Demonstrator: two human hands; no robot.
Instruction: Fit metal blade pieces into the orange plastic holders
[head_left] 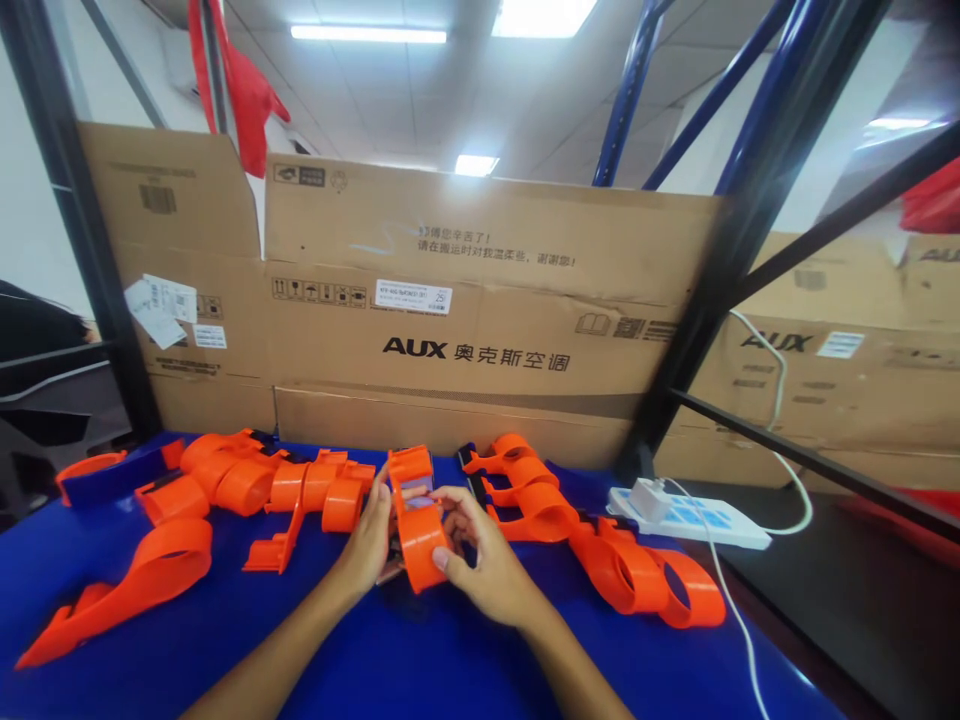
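Note:
My two hands hold an orange plastic tape dispenser (424, 548) upright over the blue table surface, at the middle. My left hand (370, 535) grips its left side, some fingers hidden behind it. The thumb of my right hand (484, 560) presses on the lower right of its wide orange ring, with the other fingers curled at its back. A pale purplish patch shows in its upper part; I cannot make out what that is. Left of my hands lie several more orange dispensers (244, 487) in a cluster. To the right, another row of dispensers (544, 512) runs toward the front.
A blue sheet (337, 660) covers the table. Behind it stands a cardboard panel (480, 320) with printed text. A dark rack post (694, 300) rises at the right, near a white power strip (720, 525) with a plug and trailing cable. One dispenser (142, 580) lies front left.

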